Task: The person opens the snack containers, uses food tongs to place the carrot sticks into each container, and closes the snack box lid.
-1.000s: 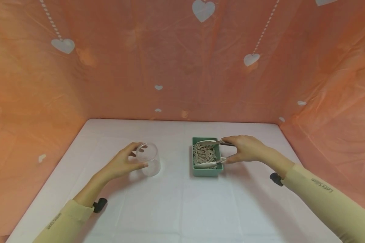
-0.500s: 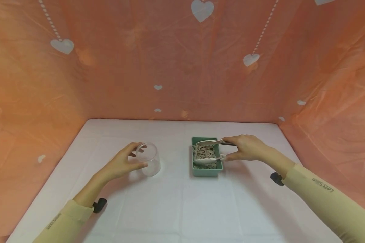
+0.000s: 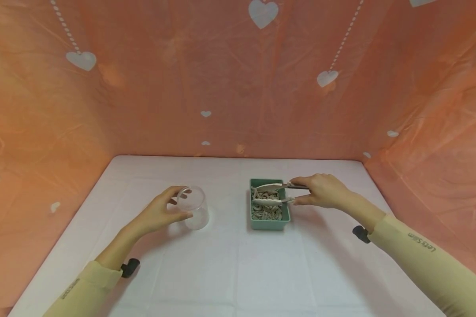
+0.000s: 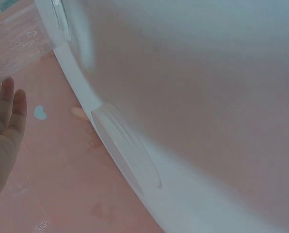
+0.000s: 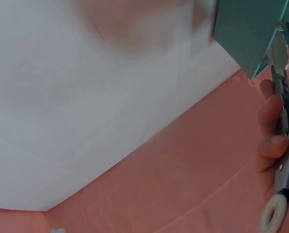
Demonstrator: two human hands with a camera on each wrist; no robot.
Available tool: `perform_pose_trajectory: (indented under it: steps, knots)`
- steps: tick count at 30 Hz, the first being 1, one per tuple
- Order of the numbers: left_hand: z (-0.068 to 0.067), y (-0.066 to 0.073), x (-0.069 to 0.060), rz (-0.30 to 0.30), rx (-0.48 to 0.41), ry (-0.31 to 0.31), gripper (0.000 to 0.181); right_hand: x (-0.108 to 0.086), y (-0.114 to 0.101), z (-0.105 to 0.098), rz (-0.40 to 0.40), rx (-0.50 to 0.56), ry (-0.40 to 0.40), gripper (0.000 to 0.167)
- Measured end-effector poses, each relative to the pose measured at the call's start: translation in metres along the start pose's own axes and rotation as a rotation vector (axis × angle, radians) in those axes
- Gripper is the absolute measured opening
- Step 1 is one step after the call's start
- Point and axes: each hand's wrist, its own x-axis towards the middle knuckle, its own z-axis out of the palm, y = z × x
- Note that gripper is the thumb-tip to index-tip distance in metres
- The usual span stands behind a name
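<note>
Plainly, a pair of scalloped tongs (image 3: 269, 202) was held in the right hand (image 3: 326, 191), the thumb and fingers closed round its two arms. The long axis of the tongs was laid almost straight along the line from 3 to 9 o'clock, and the pale heads were pointed at 9, spread apart over the green rectangular tub (image 3: 270, 225). Whether any of the grey-brown strips (image 3: 266, 215) in the tub were gripped could not be told. In the right wrist view, a pale ring (image 5: 274, 213) was seen at the handle end.

By the left hand (image 3: 160, 213) a clear cup (image 3: 198, 215) was grasped from its 9 o'clock side, the thumb set toward 6 and the fingers toward 12. The cup was stood upright, mouth up, well apart from the tub, which was placed at 3 o'clock from it. Both vessels were set on a white-covered table (image 3: 206, 273), bordered by an orange heart-printed sheet (image 3: 182, 88).
</note>
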Motion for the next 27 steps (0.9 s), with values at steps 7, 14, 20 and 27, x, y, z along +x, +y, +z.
perform_pose_trajectory:
  steps: [7, 14, 20, 27]
  knots:
    - [-0.0002, 0.001, 0.0005, 0.002, -0.002, 0.001, 0.071, -0.0008, -0.001, -0.0001, 0.005, -0.003, 0.01, 0.057]
    - [-0.0003, -0.0001, 0.0007, -0.002, -0.003, 0.003, 0.071, -0.0013, -0.0009, -0.0002, 0.014, 0.001, 0.009, 0.06]
    - [0.0003, -0.0008, 0.0008, 0.004, -0.002, 0.005, 0.07, 0.0019, -0.001, 0.0017, 0.011, 0.017, -0.001, 0.066]
    - [0.0014, 0.0004, 0.0005, -0.004, 0.002, 0.005, 0.072, 0.0049, 0.0034, 0.0036, 0.002, 0.058, -0.028, 0.058]
